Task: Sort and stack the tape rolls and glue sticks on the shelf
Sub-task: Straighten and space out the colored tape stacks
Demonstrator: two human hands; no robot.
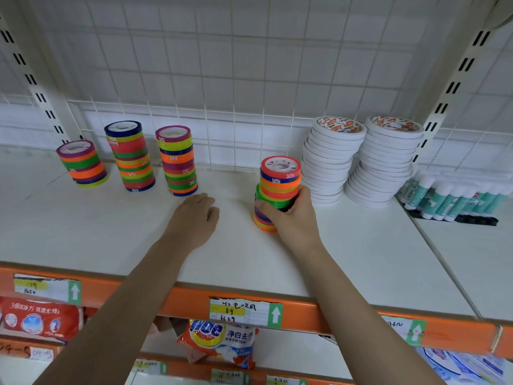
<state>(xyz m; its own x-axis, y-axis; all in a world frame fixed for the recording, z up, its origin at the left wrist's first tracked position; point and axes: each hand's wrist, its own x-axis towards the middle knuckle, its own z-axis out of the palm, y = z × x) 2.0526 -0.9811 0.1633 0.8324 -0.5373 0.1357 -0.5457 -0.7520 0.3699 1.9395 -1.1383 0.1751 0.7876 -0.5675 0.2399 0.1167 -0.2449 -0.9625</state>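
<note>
Right hand [288, 215] wrapped around a stack [277, 190] of coloured tape rolls, mid-shelf, front of centre. Fingers curled round the stack's middle, thumb on the near left side, knuckles toward the camera. Stack leaning, upper rolls shifted right over the lower ones; red roll on top with its white hub showing, orange roll at the bottom on the shelf [361, 259]. Cannot tell whether the base sits flat or is partly lifted.

Left hand [194, 215] palm down on the shelf, just left of that stack, not touching it. Fingers loosely bent, holding nothing, tips pointing toward the back.

Three more coloured stacks at the back left: short one [82, 163] farthest left, tall one [130, 157] with a navy top next, third [177, 161] with a magenta top nearest the left hand. All three upright, apart from each other.

Two white tape stacks [361, 162] to the right of the held stack, side by side and touching, both leaning. Nearer white stack just beside the right hand's fingers.

Glue sticks [455, 198] far right, packed in a row, white caps up, tilted back.

Orange edge rail [194, 301] below with price labels [245, 312]; detergent bags [219, 343] on the lower shelf.
</note>
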